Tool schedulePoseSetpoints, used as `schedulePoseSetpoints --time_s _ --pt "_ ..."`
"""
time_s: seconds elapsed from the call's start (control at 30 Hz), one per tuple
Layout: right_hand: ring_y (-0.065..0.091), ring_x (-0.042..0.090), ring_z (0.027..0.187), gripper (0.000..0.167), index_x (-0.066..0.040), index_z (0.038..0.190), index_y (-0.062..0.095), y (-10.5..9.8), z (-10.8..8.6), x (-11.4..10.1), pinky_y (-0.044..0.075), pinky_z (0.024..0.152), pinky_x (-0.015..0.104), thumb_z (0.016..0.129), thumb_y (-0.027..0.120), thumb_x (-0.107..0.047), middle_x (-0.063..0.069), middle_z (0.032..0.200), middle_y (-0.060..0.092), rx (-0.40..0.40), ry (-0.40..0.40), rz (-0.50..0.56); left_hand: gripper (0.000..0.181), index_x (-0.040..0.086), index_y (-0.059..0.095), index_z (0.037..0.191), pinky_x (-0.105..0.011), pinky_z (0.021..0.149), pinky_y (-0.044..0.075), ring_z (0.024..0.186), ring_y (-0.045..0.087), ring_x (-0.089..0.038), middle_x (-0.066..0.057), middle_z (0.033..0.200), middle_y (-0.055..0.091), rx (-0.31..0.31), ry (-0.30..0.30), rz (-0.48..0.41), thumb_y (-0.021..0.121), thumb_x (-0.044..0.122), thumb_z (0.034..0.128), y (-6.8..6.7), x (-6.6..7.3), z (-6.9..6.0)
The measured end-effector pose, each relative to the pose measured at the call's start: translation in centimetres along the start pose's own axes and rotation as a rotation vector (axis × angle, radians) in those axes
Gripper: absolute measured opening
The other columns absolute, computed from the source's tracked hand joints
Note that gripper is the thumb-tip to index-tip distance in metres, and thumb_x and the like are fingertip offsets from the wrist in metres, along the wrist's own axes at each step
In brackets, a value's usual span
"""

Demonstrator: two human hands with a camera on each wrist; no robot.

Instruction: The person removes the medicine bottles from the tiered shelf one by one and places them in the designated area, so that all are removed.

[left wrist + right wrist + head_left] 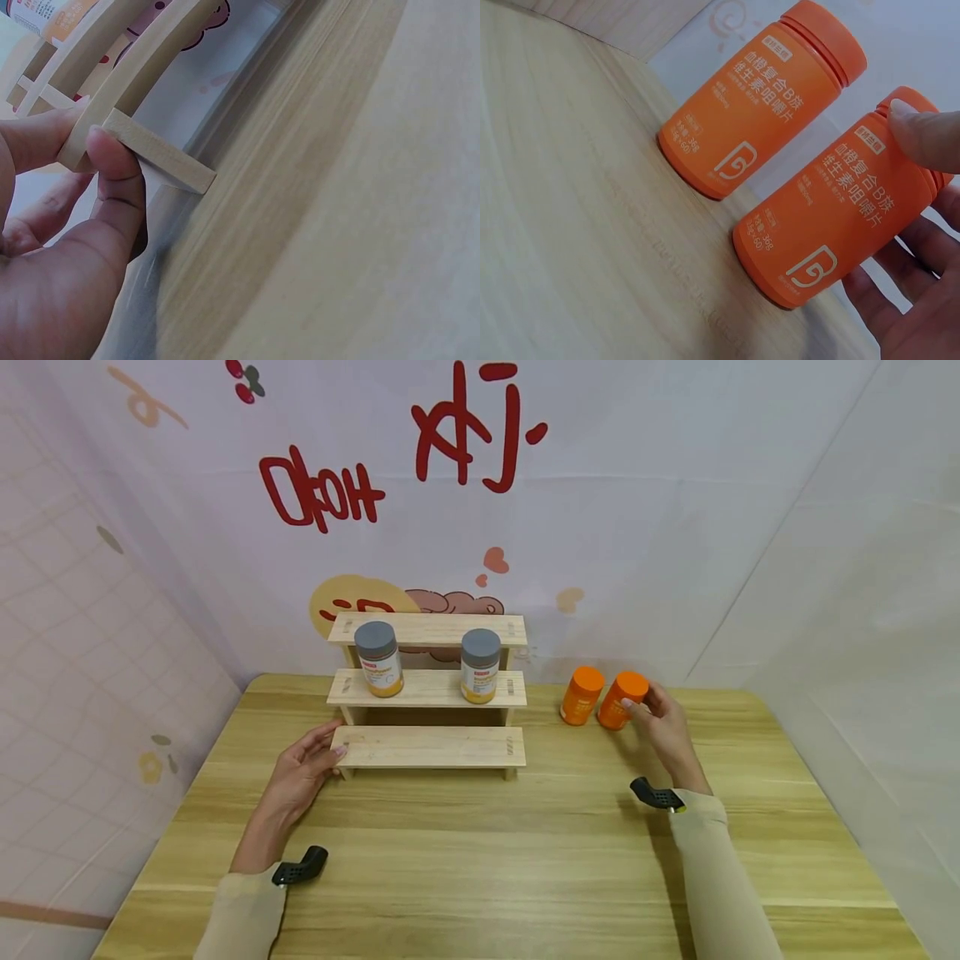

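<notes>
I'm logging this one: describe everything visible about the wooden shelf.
The wooden shelf is pale and lightly grained, with three stepped boards on short uprights. It stands upright on the table, before the printed backdrop. Two grey-lidded jars stand on its middle board, one toward each end. The person's left hand pinches the lowest board's left end.

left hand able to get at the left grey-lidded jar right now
Probably yes, once the left hand releases the lowest wooden tier: the left grey-lidded jar stands one tier up, its front unobstructed.
</notes>
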State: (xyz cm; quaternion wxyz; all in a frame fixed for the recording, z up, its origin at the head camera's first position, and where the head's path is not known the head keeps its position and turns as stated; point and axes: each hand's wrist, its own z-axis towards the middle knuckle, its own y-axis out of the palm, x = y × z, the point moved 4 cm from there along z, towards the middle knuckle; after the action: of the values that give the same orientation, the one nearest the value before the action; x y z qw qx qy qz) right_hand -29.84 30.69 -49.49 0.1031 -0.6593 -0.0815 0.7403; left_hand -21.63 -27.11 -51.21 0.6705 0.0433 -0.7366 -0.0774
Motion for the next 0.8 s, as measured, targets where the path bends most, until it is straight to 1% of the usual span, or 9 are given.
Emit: schedulePoseSetpoints --time_s 0.1,0.3,0.43,0.57,0.63,0.73,0.8 --pt "0.052 0.0 0.123 0.061 -0.011 0.156 0.042 -0.1 -0.1 0.0 0.045 0.096 0.007 0.102 0.066 -0.026 -0.005 0.14 0.056 -0.019 0.014 -0.008 0.062 -0.003 0.038 0.155 -0.021 0.07 0.053 0.091 0.061 -0.006 0.005 0.118 0.063 0.0 -0.001 0.001 0.065 0.002 0.0994 0.0 0.1 0.0" --pt "0.05 0.0 0.125 0.063 -0.011 0.159 0.038 -0.4 -0.3 -0.1 0.043 0.097 0.007 0.103 0.064 -0.027 -0.001 0.144 0.055 -0.049 0.002 -0.023 0.064 -0.003 0.036 0.156 -0.021 0.07 0.053 0.092 0.061 -0.006 0.007 0.118 0.063 -0.004 -0.016 0.012 0.065 0.003 0.0997 0.0 0.2 0.0" --pt "0.049 0.001 0.128 0.064 -0.014 0.16 0.036 -0.5 -0.3 -0.4 0.042 0.098 0.006 0.104 0.063 -0.029 0.003 0.15 0.052 -0.065 0.013 -0.029 0.062 -0.003 0.037 0.155 -0.022 0.07 0.053 0.091 0.061 -0.006 0.006 0.118 0.063 0.0 -0.009 0.005 0.065 0.002 0.0996 -0.1 0.1 0.0" --pt "0.049 0.001 0.127 0.069 -0.018 0.163 0.029 -0.6 -0.3 -0.7 0.042 0.099 0.009 0.104 0.063 -0.029 0.009 0.151 0.052 -0.074 0.023 -0.052 0.062 -0.003 0.037 0.155 -0.022 0.07 0.054 0.091 0.061 -0.006 0.006 0.117 0.063 0.0 -0.008 0.003 0.065 0.001 0.0995 -0.1 0.1 0.0" --pt "0.049 0.001 0.126 0.073 -0.019 0.165 0.026 -0.7 -0.3 -1.0 0.042 0.1 0.013 0.103 0.064 -0.029 0.01 0.152 0.051 -0.076 0.029 -0.069 0.063 -0.003 0.036 0.156 -0.021 0.07 0.054 0.091 0.061 -0.005 0.006 0.117 0.063 0.001 -0.013 0.005 0.065 0.002 0.0995 0.0 0.1 0.0" --pt "0.047 0.004 0.128 0.077 -0.02 0.165 0.024 -0.7 -0.4 -1.6 0.041 0.1 0.015 0.102 0.066 -0.03 0.014 0.155 0.048 -0.076 0.041 -0.085 0.064 -0.003 0.036 0.156 -0.021 0.07 0.053 0.091 0.061 -0.005 0.007 0.117 0.063 0.005 -0.021 0.011 0.066 0.003 0.0994 0.0 0.1 -0.1" --pt "0.046 0.009 0.132 0.077 -0.02 0.165 0.024 -0.6 -0.5 -2.2 0.041 0.101 0.014 0.102 0.067 -0.029 0.016 0.159 0.043 -0.081 0.032 -0.089 0.064 -0.003 0.036 0.156 -0.021 0.07 0.053 0.092 0.061 -0.006 0.007 0.117 0.063 0.006 -0.02 0.011 0.065 0.002 0.0993 0.0 0.1 0.0"
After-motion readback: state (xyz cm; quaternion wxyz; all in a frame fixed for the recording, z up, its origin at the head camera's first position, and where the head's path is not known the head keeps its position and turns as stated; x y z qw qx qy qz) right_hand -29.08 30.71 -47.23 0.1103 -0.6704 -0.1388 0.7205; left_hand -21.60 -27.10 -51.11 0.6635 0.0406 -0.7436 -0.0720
